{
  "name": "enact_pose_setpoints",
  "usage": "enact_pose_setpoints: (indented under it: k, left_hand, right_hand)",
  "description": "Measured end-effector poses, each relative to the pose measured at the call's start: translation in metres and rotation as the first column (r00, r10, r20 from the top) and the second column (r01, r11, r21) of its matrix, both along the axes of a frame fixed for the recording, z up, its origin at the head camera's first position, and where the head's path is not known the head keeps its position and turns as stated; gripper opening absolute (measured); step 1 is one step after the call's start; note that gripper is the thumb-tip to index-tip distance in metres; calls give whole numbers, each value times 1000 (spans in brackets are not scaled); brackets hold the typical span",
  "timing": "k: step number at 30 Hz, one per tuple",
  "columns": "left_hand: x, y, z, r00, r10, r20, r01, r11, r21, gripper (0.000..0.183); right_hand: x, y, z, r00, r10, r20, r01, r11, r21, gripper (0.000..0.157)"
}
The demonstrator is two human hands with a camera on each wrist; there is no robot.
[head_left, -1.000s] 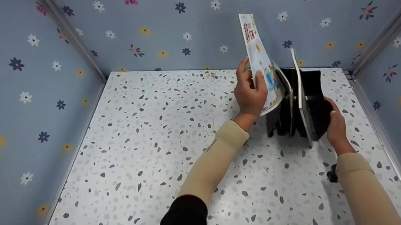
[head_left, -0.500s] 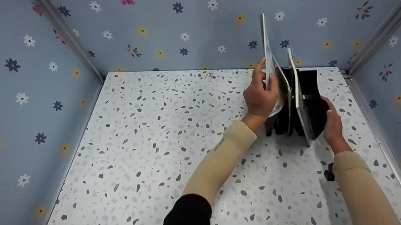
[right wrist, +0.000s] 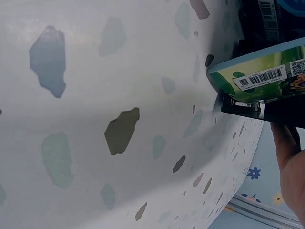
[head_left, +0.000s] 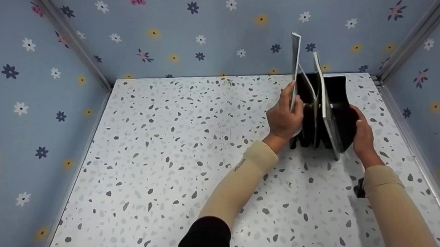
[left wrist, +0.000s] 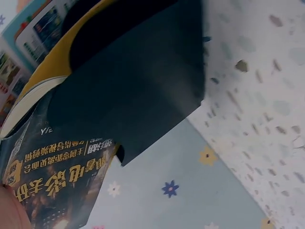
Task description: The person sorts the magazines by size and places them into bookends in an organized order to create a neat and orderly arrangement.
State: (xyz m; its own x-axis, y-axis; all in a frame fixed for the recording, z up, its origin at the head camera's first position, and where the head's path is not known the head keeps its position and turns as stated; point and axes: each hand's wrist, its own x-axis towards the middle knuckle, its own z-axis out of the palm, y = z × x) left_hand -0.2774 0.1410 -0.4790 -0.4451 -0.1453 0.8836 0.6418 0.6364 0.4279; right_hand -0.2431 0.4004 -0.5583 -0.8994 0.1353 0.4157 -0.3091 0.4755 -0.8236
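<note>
My left hand [head_left: 284,119] pinches a thin paperback magazine [head_left: 297,57] by its near edge, thumb on one side and fingers on the other. The magazine stands nearly upright at the left end of a black book rack [head_left: 343,125]. In the left wrist view, a dark cover with gold characters [left wrist: 62,176] lies beside the rack's black panel [left wrist: 133,90]. My right hand [head_left: 364,141] holds the rack's right end from outside. Inside the rack lean a thicker book [head_left: 321,83] and a thin one [head_left: 307,80]. In the right wrist view, a green book [right wrist: 267,76] shows its barcode.
The rack stands at the back right of a white speckled table [head_left: 175,149]. Blue flowered panels [head_left: 214,28] close in the back and both sides. A small black object [head_left: 359,188] shows beside my right sleeve.
My left hand has moved right and turned the magazine from cover-facing to edge-on, then lowered it at the rack's left end. My right hand keeps its hold on the rack.
</note>
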Motion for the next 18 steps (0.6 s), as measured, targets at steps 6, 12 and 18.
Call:
enact_pose_setpoints:
  k: [6, 12, 18]
  left_hand:
    - [0, -1, -15, 999, 34, -27, -35, 999, -29, 42]
    - [3, 0, -30, 999, 42, 0, -42, 998, -44, 44]
    - [6, 0, -44, 999, 24, 42, -21, 998, -59, 43]
  right_hand:
    - [-2, 1, 2, 1000, 7, -14, -6, 1000, 6, 48]
    - [-1, 1, 2, 1000, 3, 7, -3, 1000, 5, 48]
    - [2, -2, 3, 999, 4, 47, -3, 1000, -18, 48]
